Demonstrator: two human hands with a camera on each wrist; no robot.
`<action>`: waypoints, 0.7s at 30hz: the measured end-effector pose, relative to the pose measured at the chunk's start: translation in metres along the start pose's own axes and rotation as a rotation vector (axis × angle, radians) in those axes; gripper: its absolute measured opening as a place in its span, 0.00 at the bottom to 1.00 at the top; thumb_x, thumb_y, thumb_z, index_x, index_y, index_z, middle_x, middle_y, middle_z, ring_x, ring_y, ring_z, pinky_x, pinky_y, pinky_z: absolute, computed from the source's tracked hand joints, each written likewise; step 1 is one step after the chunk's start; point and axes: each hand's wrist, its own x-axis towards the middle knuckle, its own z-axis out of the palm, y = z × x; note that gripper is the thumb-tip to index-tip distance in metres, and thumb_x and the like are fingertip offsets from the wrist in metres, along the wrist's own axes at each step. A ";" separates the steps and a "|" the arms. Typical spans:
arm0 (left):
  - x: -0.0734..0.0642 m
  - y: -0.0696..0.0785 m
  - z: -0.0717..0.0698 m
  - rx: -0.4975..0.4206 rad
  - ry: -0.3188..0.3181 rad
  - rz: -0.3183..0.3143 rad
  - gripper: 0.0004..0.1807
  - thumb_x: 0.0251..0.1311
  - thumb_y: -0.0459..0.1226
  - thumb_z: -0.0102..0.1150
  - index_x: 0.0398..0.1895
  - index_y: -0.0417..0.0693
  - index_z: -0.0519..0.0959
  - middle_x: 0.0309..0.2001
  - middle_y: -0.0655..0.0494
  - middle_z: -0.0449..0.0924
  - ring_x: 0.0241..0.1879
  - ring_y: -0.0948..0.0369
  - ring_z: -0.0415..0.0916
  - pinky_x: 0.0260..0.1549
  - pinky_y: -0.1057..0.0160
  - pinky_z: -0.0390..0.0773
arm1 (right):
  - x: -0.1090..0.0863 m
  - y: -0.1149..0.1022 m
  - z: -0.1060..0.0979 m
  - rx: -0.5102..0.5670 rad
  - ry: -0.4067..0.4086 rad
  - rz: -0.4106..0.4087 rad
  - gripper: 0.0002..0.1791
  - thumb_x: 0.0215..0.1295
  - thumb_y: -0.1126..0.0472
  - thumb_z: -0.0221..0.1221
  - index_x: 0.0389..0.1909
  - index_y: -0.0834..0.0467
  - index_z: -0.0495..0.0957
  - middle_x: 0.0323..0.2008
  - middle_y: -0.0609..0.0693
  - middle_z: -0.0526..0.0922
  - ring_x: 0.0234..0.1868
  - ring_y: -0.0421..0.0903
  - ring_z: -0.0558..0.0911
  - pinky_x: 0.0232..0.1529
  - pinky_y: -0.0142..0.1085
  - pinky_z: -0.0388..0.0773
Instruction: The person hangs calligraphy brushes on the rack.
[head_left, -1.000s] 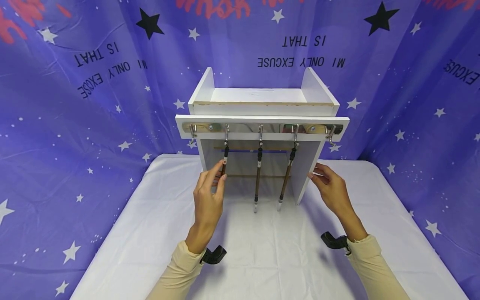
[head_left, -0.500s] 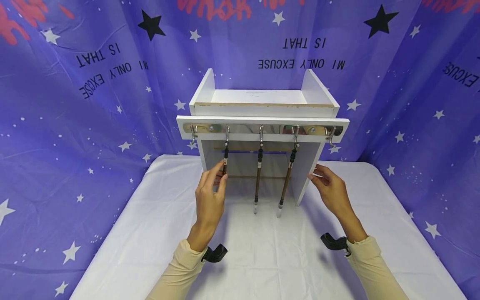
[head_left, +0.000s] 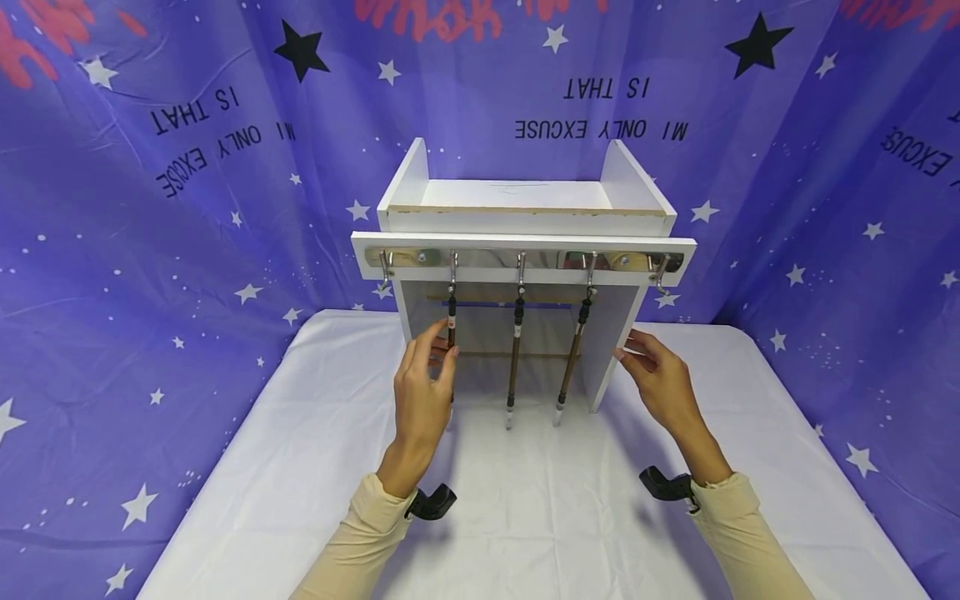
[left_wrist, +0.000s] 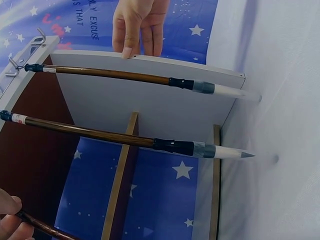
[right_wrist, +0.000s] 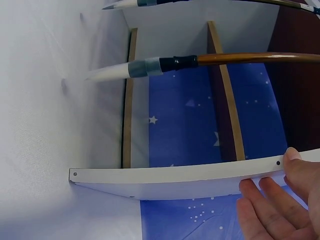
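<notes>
Three Chinese calligraphy brushes hang tip down from a metal hook strip (head_left: 487, 257) on a white wooden rack (head_left: 525, 221). My left hand (head_left: 422, 400) pinches the left brush (head_left: 452, 310) by its brown handle, between thumb and fingertips. The left wrist view shows those fingertips (left_wrist: 9, 212) around the dark handle at its lower corner. Beside it hang the middle brush (left_wrist: 100, 133), with a grey tip, and the right brush (right_wrist: 180, 62), with a white tip. My right hand (head_left: 663, 383) holds the rack's right side panel (right_wrist: 200, 175), thumb on its front edge and fingers on its outer face.
The rack stands on a white cloth-covered table (head_left: 517, 517). Its outermost hooks carry nothing, and an upper shelf (head_left: 517, 193) sits behind the hook board. A purple starry curtain (head_left: 225, 208) hangs close behind and on both sides.
My left hand has shifted slightly right and down the left brush, which hangs straighter, with its lower end showing below the hand. My right hand stays at the panel.
</notes>
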 end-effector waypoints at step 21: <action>0.000 0.002 0.001 0.038 -0.023 -0.029 0.27 0.69 0.31 0.69 0.69 0.41 0.74 0.47 0.47 0.86 0.44 0.51 0.85 0.44 0.47 0.86 | 0.000 0.000 -0.001 -0.003 -0.011 0.008 0.26 0.79 0.54 0.61 0.71 0.62 0.74 0.63 0.65 0.82 0.61 0.63 0.85 0.49 0.10 0.72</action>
